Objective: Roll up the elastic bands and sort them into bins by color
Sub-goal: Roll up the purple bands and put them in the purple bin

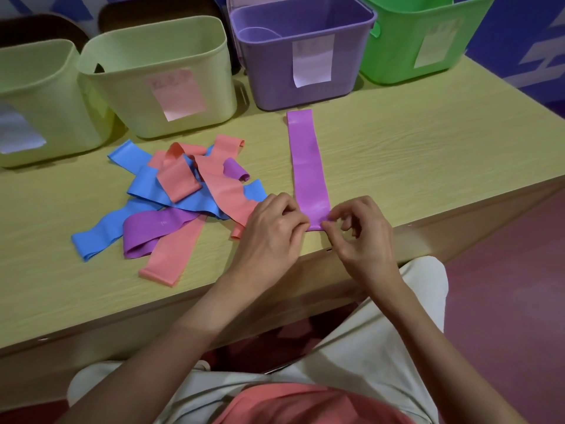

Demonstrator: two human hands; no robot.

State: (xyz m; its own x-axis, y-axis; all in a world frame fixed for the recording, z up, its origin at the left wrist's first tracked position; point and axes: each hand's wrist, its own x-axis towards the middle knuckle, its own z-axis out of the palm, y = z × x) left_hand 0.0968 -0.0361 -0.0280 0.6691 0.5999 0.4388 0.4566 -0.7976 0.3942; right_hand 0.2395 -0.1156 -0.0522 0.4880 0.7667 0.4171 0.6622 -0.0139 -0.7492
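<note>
Two hands work the near end of one purple band, which lies flat and straight on the table, its far end just short of the purple bin. The left hand pinches the near-left corner; the right hand pinches the near-right corner with thumb and forefinger, remaining fingers loosely curled. Both wrists are raised, knuckles up, forearms converging from the table edge.

Handling: the band appears thin, light, soft and stretchy, likely to spring open if released. Take hold at both near corners and roll away from the body, keeping even pressure.

Left of the hands lies a loose pile of bands in blue, salmon and purple. Behind stand two pale yellow bins and a green bin.
</note>
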